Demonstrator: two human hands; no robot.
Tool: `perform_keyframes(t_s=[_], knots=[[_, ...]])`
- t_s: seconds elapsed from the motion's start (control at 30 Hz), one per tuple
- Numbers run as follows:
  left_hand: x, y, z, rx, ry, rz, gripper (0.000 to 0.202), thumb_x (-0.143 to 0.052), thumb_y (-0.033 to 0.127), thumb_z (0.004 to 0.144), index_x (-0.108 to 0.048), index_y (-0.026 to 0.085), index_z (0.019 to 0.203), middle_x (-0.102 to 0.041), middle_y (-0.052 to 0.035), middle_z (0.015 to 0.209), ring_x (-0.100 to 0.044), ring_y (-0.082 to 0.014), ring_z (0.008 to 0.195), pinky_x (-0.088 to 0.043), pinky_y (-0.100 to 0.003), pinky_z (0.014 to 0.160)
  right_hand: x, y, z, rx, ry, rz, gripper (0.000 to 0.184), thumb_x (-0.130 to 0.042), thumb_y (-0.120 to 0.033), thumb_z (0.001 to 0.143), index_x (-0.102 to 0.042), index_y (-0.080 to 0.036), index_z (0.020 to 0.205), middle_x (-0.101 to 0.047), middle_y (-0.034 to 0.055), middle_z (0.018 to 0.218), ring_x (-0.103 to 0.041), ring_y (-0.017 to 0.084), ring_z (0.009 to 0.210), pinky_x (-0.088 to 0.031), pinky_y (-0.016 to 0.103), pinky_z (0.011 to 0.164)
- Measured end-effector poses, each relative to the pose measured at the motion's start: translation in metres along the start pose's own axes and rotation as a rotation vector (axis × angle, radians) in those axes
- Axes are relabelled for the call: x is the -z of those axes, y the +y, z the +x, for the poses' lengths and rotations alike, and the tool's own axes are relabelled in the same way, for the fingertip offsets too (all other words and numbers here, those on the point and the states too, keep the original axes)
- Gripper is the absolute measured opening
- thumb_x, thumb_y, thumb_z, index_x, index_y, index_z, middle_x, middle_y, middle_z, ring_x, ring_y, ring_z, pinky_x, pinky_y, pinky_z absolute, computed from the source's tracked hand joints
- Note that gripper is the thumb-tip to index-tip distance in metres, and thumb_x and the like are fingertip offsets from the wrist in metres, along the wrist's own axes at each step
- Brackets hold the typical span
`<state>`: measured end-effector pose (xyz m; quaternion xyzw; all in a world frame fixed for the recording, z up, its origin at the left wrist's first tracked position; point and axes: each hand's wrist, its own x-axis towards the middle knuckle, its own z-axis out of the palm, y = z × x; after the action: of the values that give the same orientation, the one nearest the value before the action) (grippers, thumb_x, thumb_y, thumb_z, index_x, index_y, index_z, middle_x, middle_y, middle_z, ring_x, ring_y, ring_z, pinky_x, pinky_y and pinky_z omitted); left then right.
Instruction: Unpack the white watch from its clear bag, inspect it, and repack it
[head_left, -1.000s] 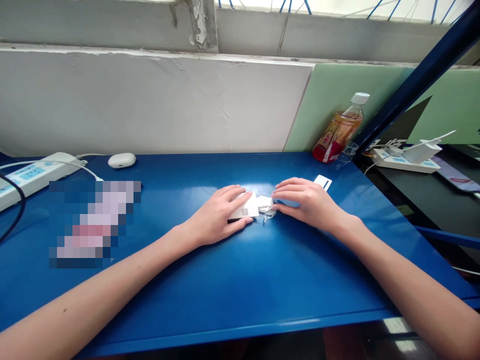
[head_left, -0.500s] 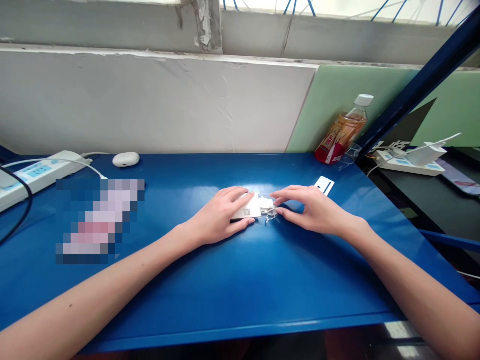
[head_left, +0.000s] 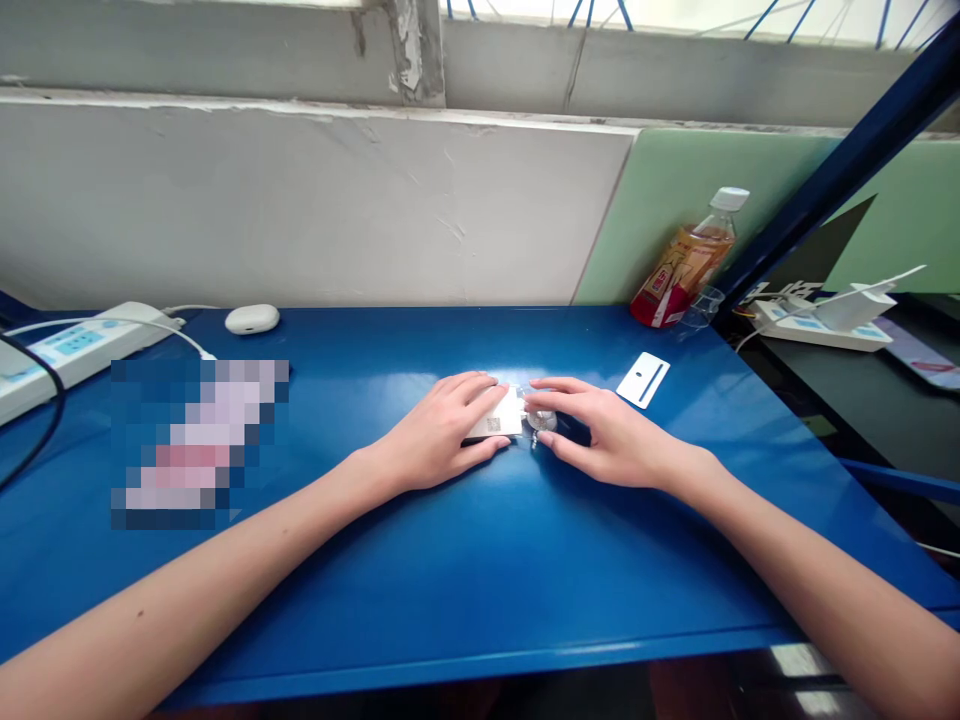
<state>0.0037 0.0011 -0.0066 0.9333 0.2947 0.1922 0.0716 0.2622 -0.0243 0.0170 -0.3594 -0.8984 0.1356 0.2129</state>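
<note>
Two bare hands work near the middle of a glossy blue table [head_left: 480, 560]. The left hand [head_left: 450, 430] holds a small white box [head_left: 507, 410], fingers across its top and thumb along its near edge; a square printed code shows on the box, which lies flat on the table. The right hand [head_left: 611, 430] is just beside the box's right end, its thumb and fingers apart around crumpled clear plastic [head_left: 541, 420]; whether the fingertips press on it cannot be told. Behind the right hand lies a white card [head_left: 643, 380] with a dark stripe. Farther back, a bottle of reddish drink [head_left: 681, 275] with a white cap stands near the green panel [head_left: 622, 200]. On the left are a white earbud case [head_left: 253, 320], a white power strip [head_left: 112, 325] and a pixelated object [head_left: 202, 430].
</note>
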Motion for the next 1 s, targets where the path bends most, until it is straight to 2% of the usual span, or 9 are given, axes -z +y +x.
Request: perform_keyframes(t_s=[0.1,0.2,0.3,0.5,0.8,0.93,1.0], knots=[[0.000,0.000,0.000,0.003,-0.003,0.011,0.054,-0.050,0.045,0.100,-0.048,0.013,0.143,-0.054,-0.0201,0.141,-0.048,-0.0357,0.133,-0.042,-0.052,0.109,-0.001,0.006,0.000,0.013,0.080,-0.092,0.028,-0.053,-0.022,0.096,-0.068,-0.016,0.119,-0.073,0.0132,0.119,-0.055,0.031,0.132,-0.053,0.048,0.104],[0.000,0.000,0.001,0.008,-0.009,0.017,0.053,-0.049,0.045,0.101,-0.049,0.014,0.143,-0.054,-0.0192,0.141,-0.049,-0.0351,0.133,-0.042,-0.052,0.109,0.000,0.010,-0.002,0.028,0.112,-0.199,0.026,-0.052,-0.024,0.097,-0.072,-0.015,0.113,-0.066,0.0158,0.133,-0.046,0.034,0.140,-0.046,0.054,0.111],[0.001,0.000,0.000,0.008,-0.012,0.019,0.053,-0.049,0.045,0.101,-0.048,0.013,0.143,-0.054,-0.0194,0.141,-0.048,-0.0352,0.133,-0.042,-0.052,0.109,0.001,0.009,-0.004,0.042,0.036,-0.247,0.028,-0.052,-0.027,0.098,-0.074,-0.015,0.111,-0.054,0.0179,0.147,-0.034,0.037,0.147,-0.040,0.056,0.115],[-0.001,0.000,0.000,0.004,-0.009,0.018,0.053,-0.050,0.045,0.100,-0.048,0.014,0.144,-0.054,-0.0193,0.142,-0.048,-0.0352,0.134,-0.041,-0.052,0.109,0.003,0.001,-0.005,0.027,-0.103,-0.161,0.036,-0.047,-0.033,0.101,-0.067,-0.011,0.122,-0.044,0.0211,0.154,-0.022,0.036,0.152,-0.037,0.056,0.117],[0.001,0.003,0.002,-0.009,-0.060,0.092,0.055,-0.043,0.046,0.103,-0.048,0.009,0.144,-0.052,-0.0205,0.145,-0.047,-0.0352,0.136,-0.038,-0.050,0.111,-0.004,-0.006,-0.003,-0.029,-0.183,0.005,0.048,-0.043,-0.046,0.103,-0.062,-0.010,0.129,-0.024,0.0205,0.164,-0.013,0.034,0.154,-0.029,0.056,0.120],[0.003,0.004,0.003,0.010,-0.141,0.138,0.061,-0.039,0.050,0.104,-0.044,0.007,0.147,-0.047,-0.0201,0.151,-0.043,-0.0358,0.139,-0.034,-0.050,0.113,-0.001,0.000,-0.003,-0.034,-0.145,0.010,0.046,-0.047,-0.047,0.101,-0.064,-0.015,0.130,-0.027,0.0163,0.164,-0.017,0.034,0.153,-0.029,0.056,0.120],[0.004,0.004,0.003,0.023,-0.176,0.152,0.063,-0.038,0.052,0.104,-0.042,0.008,0.149,-0.045,-0.0193,0.153,-0.041,-0.0347,0.142,-0.032,-0.049,0.115,0.001,0.005,-0.002,-0.041,-0.100,-0.013,0.043,-0.049,-0.045,0.100,-0.067,-0.017,0.127,-0.036,0.0159,0.160,-0.021,0.034,0.152,-0.032,0.056,0.119]])
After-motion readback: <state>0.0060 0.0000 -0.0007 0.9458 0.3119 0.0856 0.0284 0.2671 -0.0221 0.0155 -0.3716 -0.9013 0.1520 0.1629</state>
